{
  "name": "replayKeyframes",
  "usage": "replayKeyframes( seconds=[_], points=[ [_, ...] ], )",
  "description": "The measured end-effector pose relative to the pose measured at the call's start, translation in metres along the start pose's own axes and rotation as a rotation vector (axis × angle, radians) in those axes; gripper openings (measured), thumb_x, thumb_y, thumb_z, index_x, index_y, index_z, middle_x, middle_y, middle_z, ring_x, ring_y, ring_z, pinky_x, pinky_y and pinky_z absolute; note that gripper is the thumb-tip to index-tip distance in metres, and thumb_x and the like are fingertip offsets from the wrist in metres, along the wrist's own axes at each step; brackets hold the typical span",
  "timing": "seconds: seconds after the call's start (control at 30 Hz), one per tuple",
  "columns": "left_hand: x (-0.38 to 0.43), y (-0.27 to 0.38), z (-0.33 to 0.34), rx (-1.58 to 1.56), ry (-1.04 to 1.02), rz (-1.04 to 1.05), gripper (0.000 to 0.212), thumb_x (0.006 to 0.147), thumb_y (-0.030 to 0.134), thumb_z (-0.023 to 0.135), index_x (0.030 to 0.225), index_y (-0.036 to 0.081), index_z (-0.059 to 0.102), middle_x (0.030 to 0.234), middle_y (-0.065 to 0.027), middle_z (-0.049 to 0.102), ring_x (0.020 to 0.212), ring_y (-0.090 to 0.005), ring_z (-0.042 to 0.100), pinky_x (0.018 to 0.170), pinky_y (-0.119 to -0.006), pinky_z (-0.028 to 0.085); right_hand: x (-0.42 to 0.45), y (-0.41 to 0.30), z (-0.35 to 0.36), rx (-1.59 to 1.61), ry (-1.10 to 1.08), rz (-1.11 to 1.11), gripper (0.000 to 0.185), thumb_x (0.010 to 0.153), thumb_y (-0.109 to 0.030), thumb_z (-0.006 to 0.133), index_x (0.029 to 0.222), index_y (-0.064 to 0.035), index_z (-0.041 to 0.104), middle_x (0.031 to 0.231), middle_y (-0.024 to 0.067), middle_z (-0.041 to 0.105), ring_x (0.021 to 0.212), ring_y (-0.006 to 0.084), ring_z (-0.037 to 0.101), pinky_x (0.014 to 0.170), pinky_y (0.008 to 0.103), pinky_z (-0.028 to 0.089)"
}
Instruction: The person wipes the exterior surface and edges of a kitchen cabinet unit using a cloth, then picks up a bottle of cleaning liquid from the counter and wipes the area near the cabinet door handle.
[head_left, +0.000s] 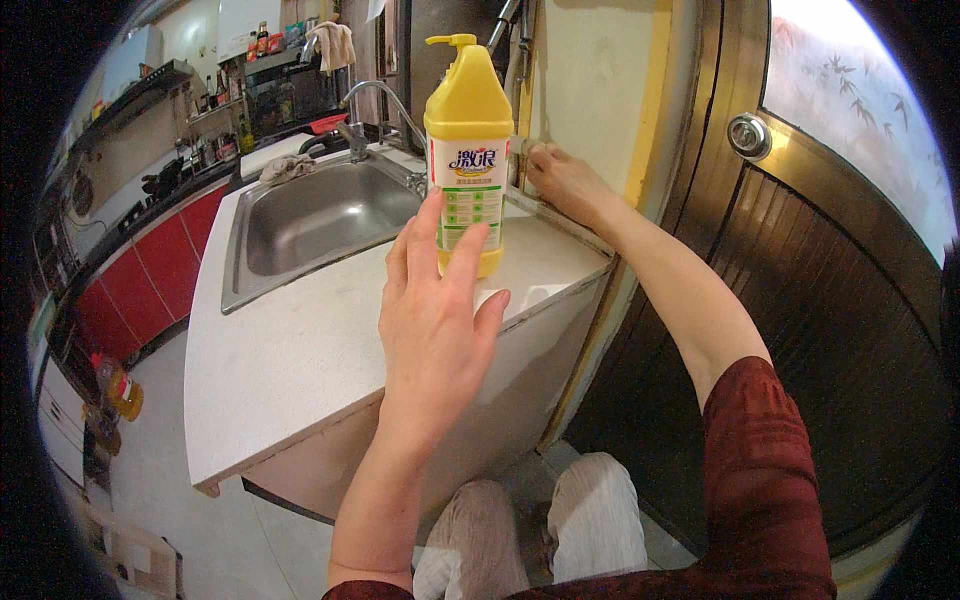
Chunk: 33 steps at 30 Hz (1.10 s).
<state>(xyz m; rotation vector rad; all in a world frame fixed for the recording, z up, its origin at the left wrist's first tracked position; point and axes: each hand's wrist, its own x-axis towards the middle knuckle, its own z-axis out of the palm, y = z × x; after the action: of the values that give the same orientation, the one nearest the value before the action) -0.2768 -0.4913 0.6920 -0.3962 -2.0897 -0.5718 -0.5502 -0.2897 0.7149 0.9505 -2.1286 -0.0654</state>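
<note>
A large yellow pump bottle (469, 112) with a printed white label stands upright on the white countertop (315, 352), near its right part. In front of the label is my left hand (435, 300), fingers spread and pointing at the bottle; whether the fingertips touch it is unclear. My right hand (562, 180) reaches behind and to the right of the bottle, at the wall side of the counter, with its fingers curled. What those fingers hold, if anything, cannot be made out. A stainless steel sink (322, 217) lies to the left of the bottle.
A curved faucet (382, 94) rises behind the sink, and a crumpled cloth (287, 169) lies at its back left corner. To the right is a dark door with a round knob (748, 136). A bottle of yellow liquid (124, 394) stands on the floor at left.
</note>
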Motion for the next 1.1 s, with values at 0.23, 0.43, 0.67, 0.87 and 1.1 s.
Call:
replayKeyframes(
  seconds=[0.23, 0.43, 0.67, 0.87, 1.1],
  points=[
    [0.001, -0.001, 0.002, -0.014, 0.012, 0.016, 0.051, 0.072, 0.008, 0.071, 0.120, 0.006, 0.055, 0.143, -0.0136, 0.032, 0.125, -0.0350, 0.039, 0.101, -0.041, 0.038, -0.004, -0.009, -0.009, 0.104, 0.056, 0.083, 0.016, 0.086, -0.008, 0.048, 0.094, 0.0037, 0.055, 0.103, 0.0162, 0.056, 0.100, 0.0330, 0.056, 0.080, 0.0393, 0.050],
    [0.001, -0.001, 0.001, -0.015, 0.004, 0.001, 0.051, 0.071, 0.008, 0.072, 0.119, 0.006, 0.054, 0.143, -0.0136, 0.033, 0.125, -0.0351, 0.040, 0.100, -0.042, 0.039, -0.008, -0.024, -0.055, -0.057, 0.134, 0.172, 0.013, 0.080, -0.008, 0.055, 0.092, -0.0020, 0.055, 0.091, 0.0153, 0.055, 0.080, 0.0335, 0.061, 0.068, 0.0407, 0.050],
    [0.000, -0.001, 0.003, -0.012, 0.018, 0.005, 0.051, 0.071, 0.008, 0.072, 0.119, 0.006, 0.054, 0.142, -0.0132, 0.033, 0.124, -0.0353, 0.041, 0.098, -0.042, 0.041, -0.002, -0.012, -0.061, -0.128, 0.069, 0.016, 0.018, 0.076, -0.004, 0.059, 0.094, -0.0067, 0.055, 0.094, 0.0134, 0.054, 0.078, 0.0346, 0.061, 0.064, 0.0427, 0.050],
    [0.001, -0.001, 0.001, 0.003, 0.014, 0.004, 0.050, 0.072, 0.009, 0.071, 0.119, 0.006, 0.055, 0.143, -0.0133, 0.033, 0.123, -0.0352, 0.041, 0.098, -0.042, 0.041, -0.006, -0.001, -0.041, -0.030, -0.059, -0.139, 0.020, 0.078, -0.007, 0.055, 0.098, -0.0065, 0.055, 0.101, 0.0135, 0.056, 0.081, 0.0352, 0.061, 0.071, 0.0439, 0.049],
    [0.001, -0.002, -0.001, 0.000, 0.005, 0.013, 0.050, 0.072, 0.009, 0.071, 0.119, 0.005, 0.055, 0.143, -0.0139, 0.032, 0.125, -0.0351, 0.040, 0.099, -0.042, 0.040, 0.003, -0.017, -0.041, 0.094, -0.120, 0.183, 0.021, 0.081, -0.012, 0.048, 0.099, -0.0007, 0.050, 0.093, 0.0231, 0.061, 0.086, 0.0406, 0.060, 0.074, 0.0458, 0.048]
  ],
)
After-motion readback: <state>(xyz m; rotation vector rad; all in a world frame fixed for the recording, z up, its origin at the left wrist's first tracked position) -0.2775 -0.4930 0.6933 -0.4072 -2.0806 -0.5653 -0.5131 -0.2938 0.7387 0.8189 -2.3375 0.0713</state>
